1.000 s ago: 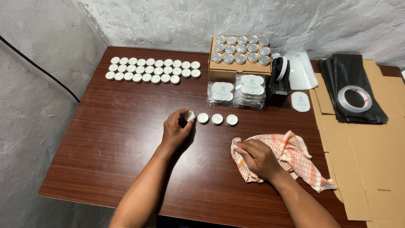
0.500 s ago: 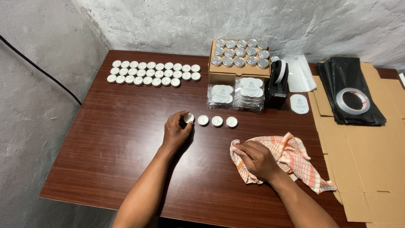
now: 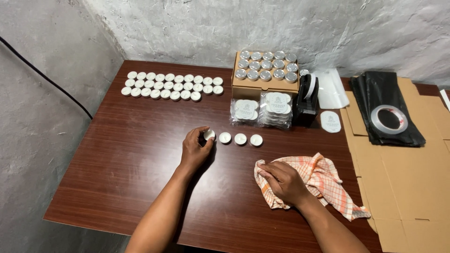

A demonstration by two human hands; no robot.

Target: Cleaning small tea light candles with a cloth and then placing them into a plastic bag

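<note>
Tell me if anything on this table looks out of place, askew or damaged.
Little stands out. The left hand holds one white tealight tilted, at the end of a row of three lying flat. The right hand rests on a crumpled checked cloth. Nothing looks spilled or broken.

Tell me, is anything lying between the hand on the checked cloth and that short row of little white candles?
Nothing visible does. Bare table lies between the right hand, resting on the checked cloth, and the row of three candles. The left hand already grips a fourth candle at the row's left end.
</note>
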